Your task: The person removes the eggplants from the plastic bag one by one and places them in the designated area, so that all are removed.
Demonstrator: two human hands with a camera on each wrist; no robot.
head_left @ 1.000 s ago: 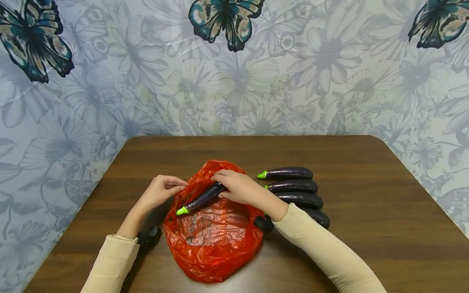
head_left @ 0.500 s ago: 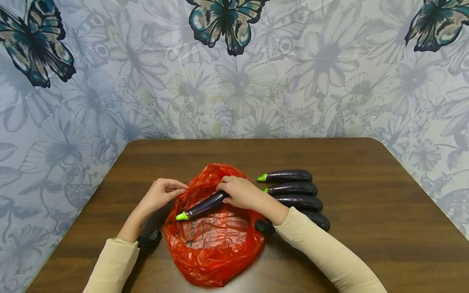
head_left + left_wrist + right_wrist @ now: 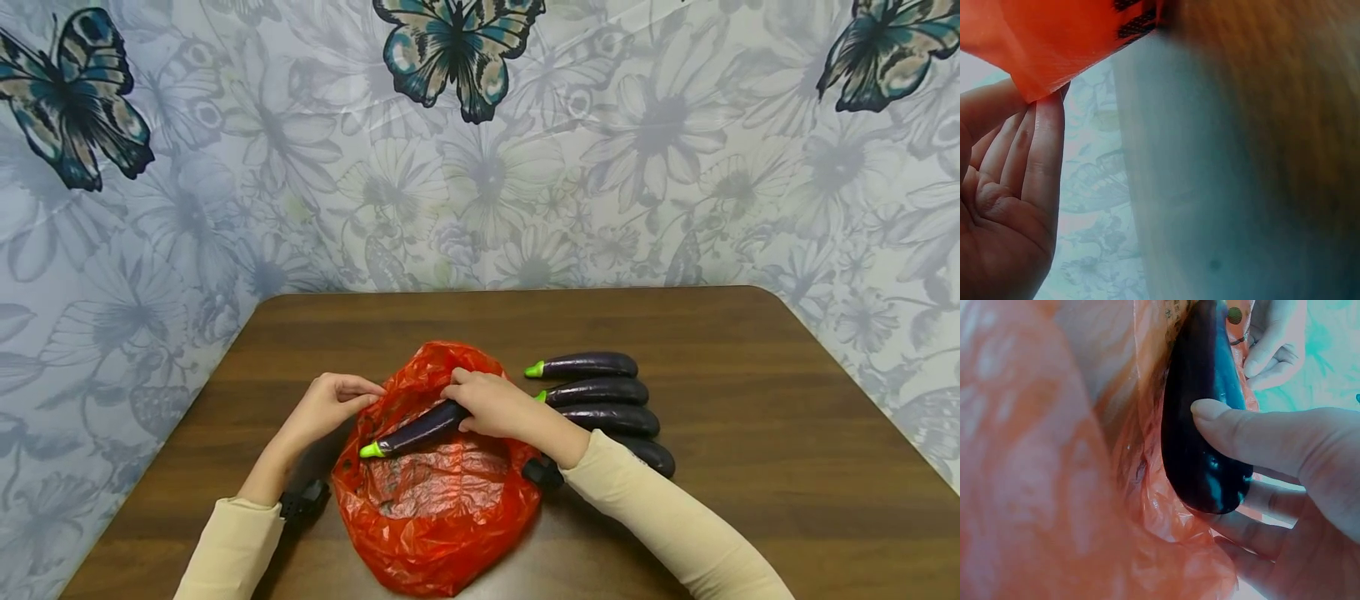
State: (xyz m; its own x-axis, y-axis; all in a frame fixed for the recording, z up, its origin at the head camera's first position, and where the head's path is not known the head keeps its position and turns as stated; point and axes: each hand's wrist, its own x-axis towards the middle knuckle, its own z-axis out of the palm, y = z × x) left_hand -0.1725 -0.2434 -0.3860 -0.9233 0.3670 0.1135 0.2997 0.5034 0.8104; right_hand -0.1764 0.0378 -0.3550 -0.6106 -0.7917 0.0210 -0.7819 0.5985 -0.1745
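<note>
Head view: R hand [image 3: 498, 406] w/ eggplant [image 3: 416, 432] over bag [image 3: 435, 508]

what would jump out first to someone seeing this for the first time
The red plastic bag at the table's near middle, with the right hand gripping a purple eggplant over its mouth while the left hand pinches the rim. Right of it, four more eggplants lie in a row.

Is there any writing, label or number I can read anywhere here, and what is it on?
Nothing can be read.
Dark print on the red plastic bag: it shows in both wrist views but is too blurred to read.
Dark marks inside the bag in the head view: too small to read.
The eggplants, the table and the butterfly wallpaper show no text.
</note>
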